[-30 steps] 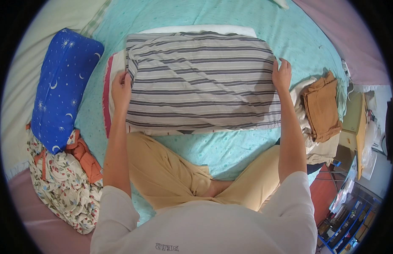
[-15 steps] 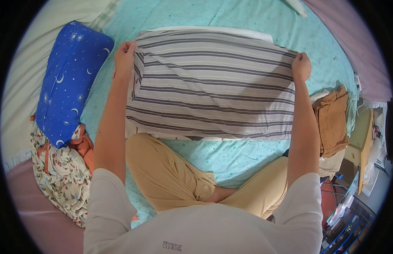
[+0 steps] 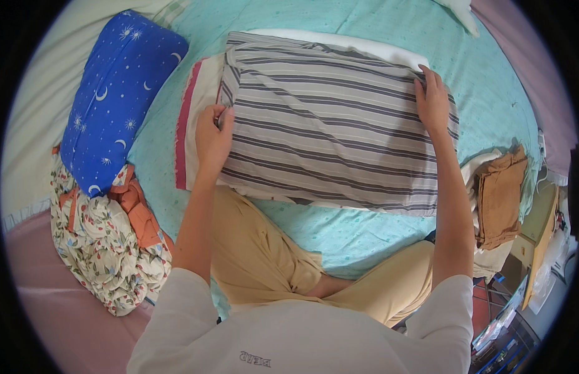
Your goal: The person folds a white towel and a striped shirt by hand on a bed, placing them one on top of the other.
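Observation:
A grey striped cloth [image 3: 327, 118] with dark bands lies spread in front of my crossed legs, wrinkled near its far left corner. My left hand [image 3: 213, 138] is at its left edge, thumb and fingers pinched together on the fabric. On the far right part of the cloth rests my right hand [image 3: 433, 103], fingers stretched and a little apart. A white padded piece [image 3: 389, 51] shows along the far edge beneath the cloth. To the left, a cream cloth with a crimson border [image 3: 185, 124] sticks out from under it.
A blue pillow with moons and suns [image 3: 121, 93] lies at the left, touching a crumpled cherry-print cloth [image 3: 109, 255]. Folded brown clothing [image 3: 501, 199] is stacked at the right. Beyond it stands a small yellowish wooden piece of furniture [image 3: 539, 230]. A turquoise sheet [image 3: 339, 240] lies underneath.
My left hand has come nearer along the cloth's left edge from the far corner. My right hand has loosened from the right corner onto the cloth. The crimson-bordered cloth now shows at left.

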Tool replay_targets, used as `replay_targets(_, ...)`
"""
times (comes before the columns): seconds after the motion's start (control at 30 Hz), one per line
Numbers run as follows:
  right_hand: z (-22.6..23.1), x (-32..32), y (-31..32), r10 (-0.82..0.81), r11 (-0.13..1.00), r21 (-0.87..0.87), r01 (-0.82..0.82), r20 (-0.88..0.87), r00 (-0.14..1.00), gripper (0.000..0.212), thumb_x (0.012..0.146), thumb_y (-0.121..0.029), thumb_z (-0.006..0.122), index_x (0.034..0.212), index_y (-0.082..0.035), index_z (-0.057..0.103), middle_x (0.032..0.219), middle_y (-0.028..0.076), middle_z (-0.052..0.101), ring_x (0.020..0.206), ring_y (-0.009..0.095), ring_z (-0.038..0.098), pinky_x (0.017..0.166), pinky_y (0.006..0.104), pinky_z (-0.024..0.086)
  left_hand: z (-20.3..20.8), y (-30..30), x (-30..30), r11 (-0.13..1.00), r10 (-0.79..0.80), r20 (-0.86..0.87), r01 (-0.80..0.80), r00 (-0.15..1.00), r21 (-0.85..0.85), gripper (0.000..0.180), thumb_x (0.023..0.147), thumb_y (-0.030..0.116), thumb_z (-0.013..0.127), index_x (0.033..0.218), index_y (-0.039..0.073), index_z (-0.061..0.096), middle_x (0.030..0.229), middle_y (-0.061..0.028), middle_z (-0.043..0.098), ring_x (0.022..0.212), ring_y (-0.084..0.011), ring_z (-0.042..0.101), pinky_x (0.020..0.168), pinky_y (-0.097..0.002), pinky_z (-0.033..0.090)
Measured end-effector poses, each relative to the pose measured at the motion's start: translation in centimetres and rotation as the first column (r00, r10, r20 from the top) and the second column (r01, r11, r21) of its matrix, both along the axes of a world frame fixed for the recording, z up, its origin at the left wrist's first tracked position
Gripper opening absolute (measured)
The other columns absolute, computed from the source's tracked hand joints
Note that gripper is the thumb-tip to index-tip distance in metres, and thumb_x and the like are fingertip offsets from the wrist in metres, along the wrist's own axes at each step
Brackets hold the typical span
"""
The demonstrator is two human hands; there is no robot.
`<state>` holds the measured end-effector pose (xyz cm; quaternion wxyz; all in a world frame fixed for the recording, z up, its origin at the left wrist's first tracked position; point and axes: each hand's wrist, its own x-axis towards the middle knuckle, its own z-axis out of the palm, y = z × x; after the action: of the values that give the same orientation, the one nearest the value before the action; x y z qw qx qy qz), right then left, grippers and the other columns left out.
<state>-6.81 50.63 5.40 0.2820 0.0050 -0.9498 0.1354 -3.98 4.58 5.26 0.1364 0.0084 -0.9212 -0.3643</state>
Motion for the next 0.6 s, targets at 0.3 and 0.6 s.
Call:
replay_targets(0.3, -0.8, -4.9, 1.2, -0.164, 0.984, -0.039, 0.171, 0.14, 0.976, 0.01, 0.086, -0.017, 0.062, 0.086, -0.008, 0.066, 0.097, 0.013, 0.061, 0.086, 0.035, 0.062, 0.071, 0.0448, 0.05, -2.7, -3.6, 2.4, 0.92, 0.128, 0.14, -0.171, 0.982, 0.352, 0.012, 0.089, 0.009, 0.066, 0.097, 0.001, 0.062, 0.083, -0.0008, 0.061, 0.077, -0.01, 0.054, 0.074, -0.0244, 0.044)
replay_targets(0.6, -0.3, -2.5, -2.3, -0.134, 0.973, -0.167, 0.161, 0.165, 0.977, 0.021, 0.086, -0.017, 0.065, 0.104, -0.006, 0.068, 0.107, 0.017, 0.061, 0.087, 0.033, 0.064, 0.079, 0.0401, 0.051, -2.8, -2.9, 3.8, 0.972, 0.181, -0.077, -0.166, 0.98, 0.166, 0.022, 0.087, 0.009, 0.066, 0.107, 0.002, 0.061, 0.1, -0.0103, 0.062, 0.089, -0.0222, 0.057, 0.081, -0.034, 0.045)
